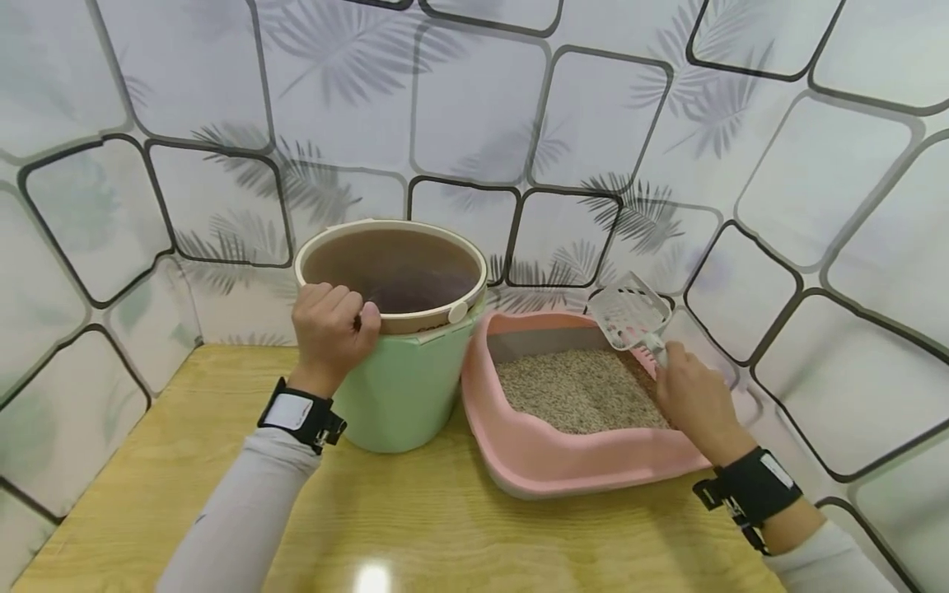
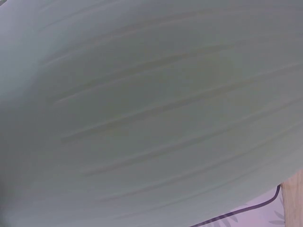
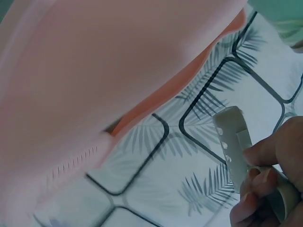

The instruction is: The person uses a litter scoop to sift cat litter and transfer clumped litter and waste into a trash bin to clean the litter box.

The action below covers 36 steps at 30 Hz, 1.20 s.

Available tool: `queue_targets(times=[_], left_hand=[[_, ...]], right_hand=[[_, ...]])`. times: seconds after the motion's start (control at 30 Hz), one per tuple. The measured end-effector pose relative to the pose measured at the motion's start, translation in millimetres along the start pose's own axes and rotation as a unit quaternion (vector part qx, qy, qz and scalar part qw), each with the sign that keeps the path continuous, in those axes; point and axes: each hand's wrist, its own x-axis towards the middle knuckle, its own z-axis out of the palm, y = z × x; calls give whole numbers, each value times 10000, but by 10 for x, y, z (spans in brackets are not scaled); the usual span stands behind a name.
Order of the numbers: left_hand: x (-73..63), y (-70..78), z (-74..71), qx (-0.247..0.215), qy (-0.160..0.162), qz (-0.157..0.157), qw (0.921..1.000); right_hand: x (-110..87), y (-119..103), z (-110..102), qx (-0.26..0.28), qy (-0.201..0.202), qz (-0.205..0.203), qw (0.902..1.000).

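My left hand grips the near left rim of a green trash bin, fingers curled over its cream ring. The bin's ribbed side fills most of the left wrist view; that hand is not visible there. A slotted litter scoop is held by its handle in my right hand, its head raised over the back right of a pink litter box. Grey-brown litter covers the box floor. In the right wrist view, thumb and fingers wrap the scoop's handle, and the scoop is clear of the box.
Bin and box stand side by side on a wooden table. A patterned wall covering with dark rounded outlines and leaf prints rises close behind them and along both sides.
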Motion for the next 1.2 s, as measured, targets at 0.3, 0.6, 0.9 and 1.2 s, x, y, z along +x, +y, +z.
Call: queue_targets(times=[0.3,0.6,0.9,1.2], left_hand=[[13,5,17,12,49,-19,10000],[19,3,62,59,33,-40,10000],[-17,-16,4,173,91,-101,9998],[-23,17,57,78,38,-40,10000]], right_hand=[[67,93,3,3460,-2228,2091,8871],[122,122,-24,3584,-2246,2256,8776],[719,-350,-267,2496,-1686,1087,9474],[1305,-1365,-318,601,367,-1672,9834]])
